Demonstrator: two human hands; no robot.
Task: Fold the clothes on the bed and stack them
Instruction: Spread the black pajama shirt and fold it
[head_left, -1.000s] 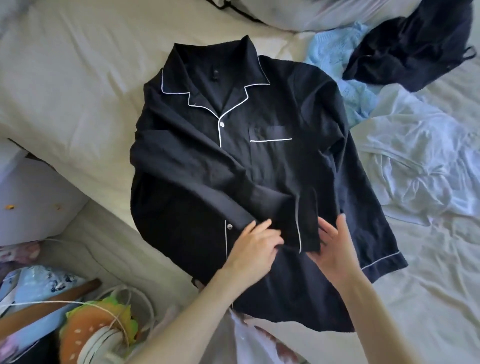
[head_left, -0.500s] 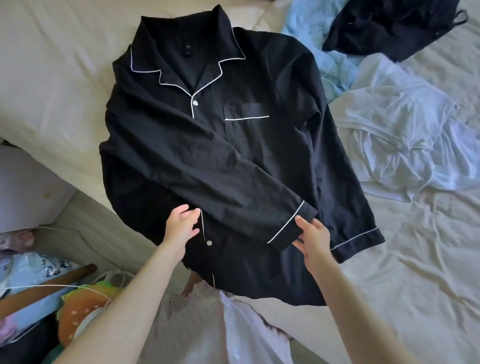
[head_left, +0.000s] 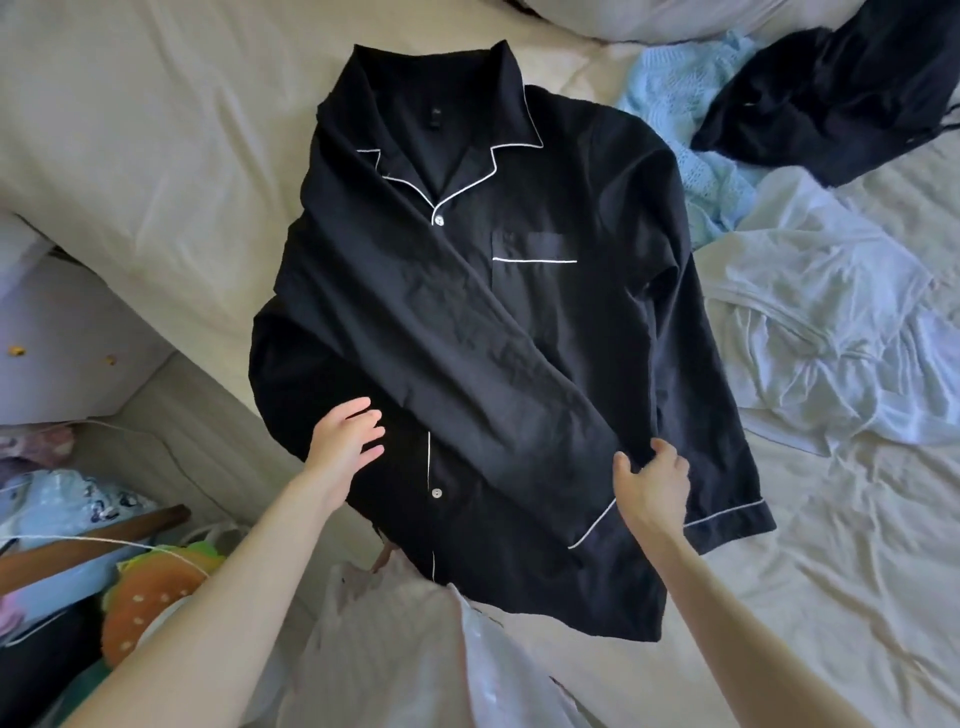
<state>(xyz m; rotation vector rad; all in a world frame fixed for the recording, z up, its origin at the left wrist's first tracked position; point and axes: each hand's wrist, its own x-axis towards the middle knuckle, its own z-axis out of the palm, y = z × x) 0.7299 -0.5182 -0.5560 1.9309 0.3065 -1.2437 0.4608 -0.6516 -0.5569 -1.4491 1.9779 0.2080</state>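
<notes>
1. Head view shows the black pajama shirt lying face up on the bed, collar at the far end, hem toward the person, so its long axis runs away from the person with a slight tilt.
2. One sleeve is folded across the chest and runs diagonally down to its white-piped cuff near the hem; the other sleeve lies straight along the far side of the body.
3. The right hand pinches the fabric of the crossed sleeve just above that cuff, thumb apart from curled fingers.
4. The left hand is spread flat, fingers open, resting on or just over the shirt's near edge beside the button placket; contact cannot be told.
5. Judged from this, the right hand is nearer the cuff and would steer it, while the left steadies the body.
6. Well apart lie a white garment, a light blue knit and a dark garment, all unfolded.
</notes>
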